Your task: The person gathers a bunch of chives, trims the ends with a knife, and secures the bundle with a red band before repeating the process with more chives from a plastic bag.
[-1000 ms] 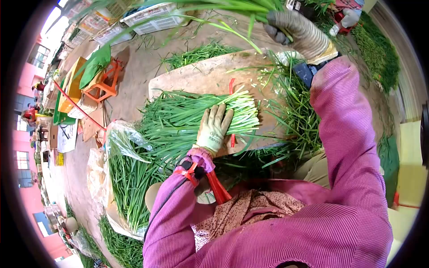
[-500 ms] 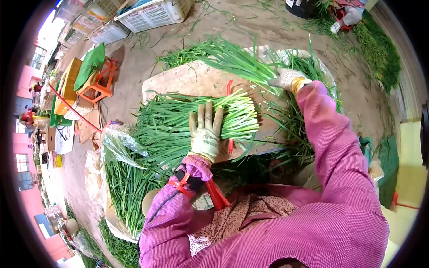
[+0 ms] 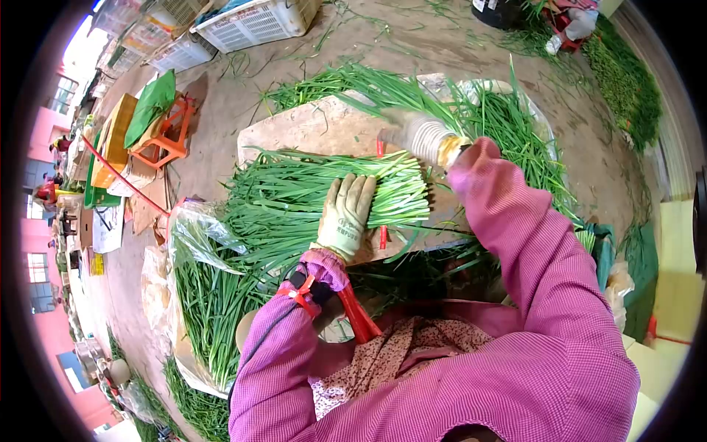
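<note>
A thick bunch of garlic chives lies across a worn board, its pale cut ends to the right. My left hand, in a white glove with soiled fingers, rests flat on top of the bunch near those ends. A red tie strip passes beneath the bunch and shows on both sides of it. My right hand, gloved as well, is at the strip's far end. Motion smears its fingers, so whether they grip the strip is hidden.
Loose chives are heaped at the right and back of the board. More chives lie at the left beside plastic film. An orange stool and white crates stand farther off. Another person's arm shows top right.
My right hand has left the loose chives at the back right and moved left to the red strip. Those chives now lie on the heap. My left hand's fingers have drawn closer together.
</note>
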{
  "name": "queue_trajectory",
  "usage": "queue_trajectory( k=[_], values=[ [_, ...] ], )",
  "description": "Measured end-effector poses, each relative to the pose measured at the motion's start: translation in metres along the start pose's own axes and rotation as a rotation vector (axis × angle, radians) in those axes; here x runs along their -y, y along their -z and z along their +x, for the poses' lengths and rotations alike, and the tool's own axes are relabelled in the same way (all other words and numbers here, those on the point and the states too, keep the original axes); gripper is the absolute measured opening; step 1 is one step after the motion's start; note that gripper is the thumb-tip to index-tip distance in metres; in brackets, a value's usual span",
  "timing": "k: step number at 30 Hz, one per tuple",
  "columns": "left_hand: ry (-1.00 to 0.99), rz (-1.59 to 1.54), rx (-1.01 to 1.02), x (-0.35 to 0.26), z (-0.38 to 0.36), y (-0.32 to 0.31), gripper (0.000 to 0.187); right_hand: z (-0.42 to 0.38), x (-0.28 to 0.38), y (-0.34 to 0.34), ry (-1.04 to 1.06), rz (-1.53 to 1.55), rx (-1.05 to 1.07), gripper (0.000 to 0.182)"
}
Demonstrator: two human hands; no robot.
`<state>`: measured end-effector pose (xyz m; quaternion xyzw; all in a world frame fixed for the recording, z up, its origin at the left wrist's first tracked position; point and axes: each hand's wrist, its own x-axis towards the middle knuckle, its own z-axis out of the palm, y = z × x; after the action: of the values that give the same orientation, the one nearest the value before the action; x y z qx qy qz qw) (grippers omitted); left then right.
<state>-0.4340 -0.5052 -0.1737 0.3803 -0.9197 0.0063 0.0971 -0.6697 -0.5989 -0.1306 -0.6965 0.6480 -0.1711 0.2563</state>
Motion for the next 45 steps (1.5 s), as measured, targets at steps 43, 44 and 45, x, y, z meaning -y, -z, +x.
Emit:
queue_trajectory(
  k=[43, 44, 45],
  values=[
    [0.128, -0.068, 0.498, 0.031, 0.051, 0.023, 0.126, -0.115, 0.051, -0.082, -0.069, 0.146, -0.130, 0.024],
    [0.134, -0.058, 0.484, 0.029, 0.050, 0.026, 0.127, -0.113, 0.045, -0.089, -0.107, 0.255, -0.123, 0.025],
    [0.139, -0.050, 0.471, 0.024, 0.047, 0.026, 0.128, -0.113, 0.045, -0.090, -0.148, 0.364, -0.117, 0.025]
  ],
)
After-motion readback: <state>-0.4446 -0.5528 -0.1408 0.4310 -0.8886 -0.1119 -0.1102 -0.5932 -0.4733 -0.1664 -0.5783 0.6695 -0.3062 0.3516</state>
